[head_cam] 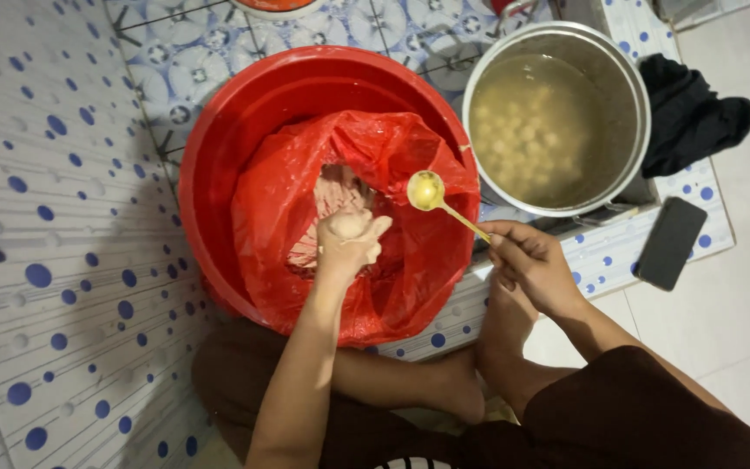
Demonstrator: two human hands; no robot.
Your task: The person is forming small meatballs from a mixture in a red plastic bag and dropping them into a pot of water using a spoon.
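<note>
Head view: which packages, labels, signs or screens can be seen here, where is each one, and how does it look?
Red plastic bag: lines the red basin, crumpled and glossy, open at the top, pale paste inside; the left hand is in it.
Phone: lies on the floor mat at right, below the black cloth; a flat dark rectangle, its screen dark.
No labels or signs show.

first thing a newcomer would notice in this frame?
The big red basin at centre, lined with a red plastic bag, where the left hand squeezes pale paste. Beside it the right hand holds a yellow spoon; upper right, a metal pot of floating pale balls.
</note>
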